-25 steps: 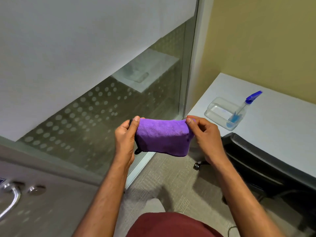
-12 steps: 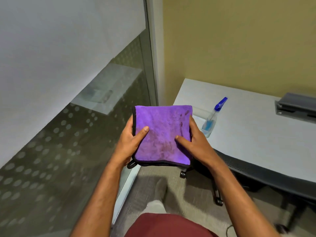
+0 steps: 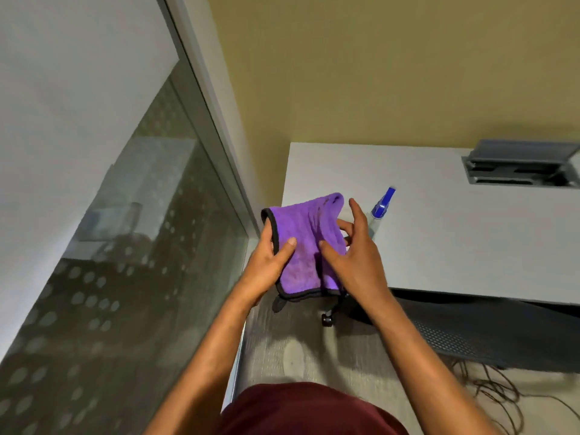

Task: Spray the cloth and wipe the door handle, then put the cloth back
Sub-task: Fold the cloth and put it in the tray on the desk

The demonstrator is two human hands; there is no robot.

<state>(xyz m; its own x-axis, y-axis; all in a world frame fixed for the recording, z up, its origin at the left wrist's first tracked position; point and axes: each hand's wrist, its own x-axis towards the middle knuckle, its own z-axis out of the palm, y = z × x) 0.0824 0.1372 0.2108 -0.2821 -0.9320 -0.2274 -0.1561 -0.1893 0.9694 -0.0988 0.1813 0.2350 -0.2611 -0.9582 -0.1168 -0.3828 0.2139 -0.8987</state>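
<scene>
White desk (image 3: 470, 240) against a yellow wall, blue-topped spray bottle (image 3: 381, 208) on it. Left hand (image 3: 266, 265) grips a purple cloth (image 3: 306, 246) held before the desk's corner; right hand (image 3: 354, 255) touches it, fingers spread.

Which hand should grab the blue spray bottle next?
Probably the right hand. Its fingers are spread open and coming off the purple cloth, and the spray bottle stands just beyond them on the desk. The left hand grips the cloth, farther from the bottle.
</scene>
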